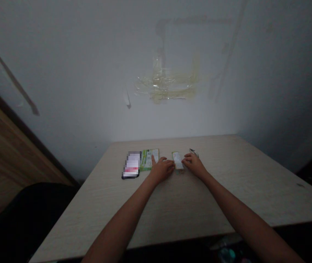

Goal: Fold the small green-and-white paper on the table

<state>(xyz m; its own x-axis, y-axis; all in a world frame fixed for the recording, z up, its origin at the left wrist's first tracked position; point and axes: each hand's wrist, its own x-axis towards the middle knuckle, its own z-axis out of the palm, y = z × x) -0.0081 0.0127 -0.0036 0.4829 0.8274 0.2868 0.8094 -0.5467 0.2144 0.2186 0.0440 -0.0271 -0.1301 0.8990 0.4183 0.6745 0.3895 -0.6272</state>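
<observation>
A small white and green packet (177,160) lies flat on the table between my two hands. At its left edge are the fingertips of my left hand (162,170), fingers stretched out and thumb spread away. The thumb overlaps a larger green and white packet (146,160). My right hand (196,166) rests by the small packet's right edge, fingers extended and slightly bent. Just behind the right hand is a small crumpled wrapper-like piece (193,151), partly hidden by it.
A dark-edged phone-like object (131,165) with a pixelated face lies left of the larger packet. The pale wooden table (178,212) meets a wall (90,73) bearing peeling clear tape (169,86). A dark chair-like shape (35,215) stands at the left.
</observation>
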